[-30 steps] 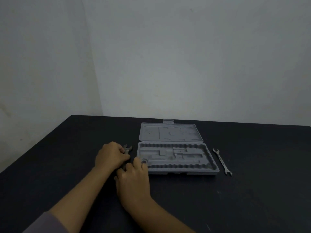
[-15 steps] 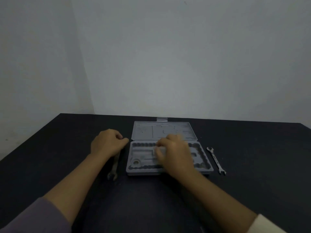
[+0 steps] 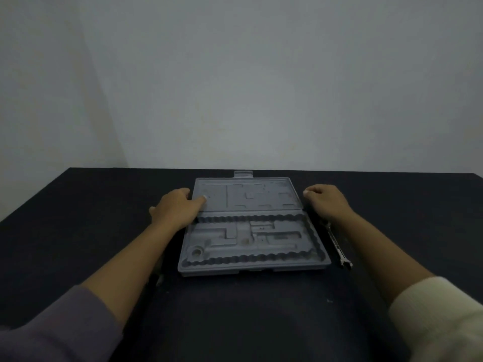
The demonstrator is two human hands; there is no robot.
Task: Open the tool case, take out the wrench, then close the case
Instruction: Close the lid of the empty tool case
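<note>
Left hand (image 3: 177, 209): at 9 o'clock of the lid (image 3: 247, 195); we pinch its left edge, thumb on the inside face.
Wrench under left arm: we glimpse only a pale tip (image 3: 159, 279) at 7 o'clock of the case (image 3: 251, 267); too hidden to be sure.
Case: open flat on the table (image 3: 78, 205), tray empty.
Right hand (image 3: 326, 202): at 3 o'clock of the lid, fingers curled, apparently holding nothing.
Wrench (image 3: 337, 244): out, lying at 3 o'clock of the tray, partly under our right wrist.
Risk: lifting one-sided, we judge the lid could twist or the case skid.
Risk: the case could nudge the wrench.
Count: one case, one clear wrench, two hands.
</note>
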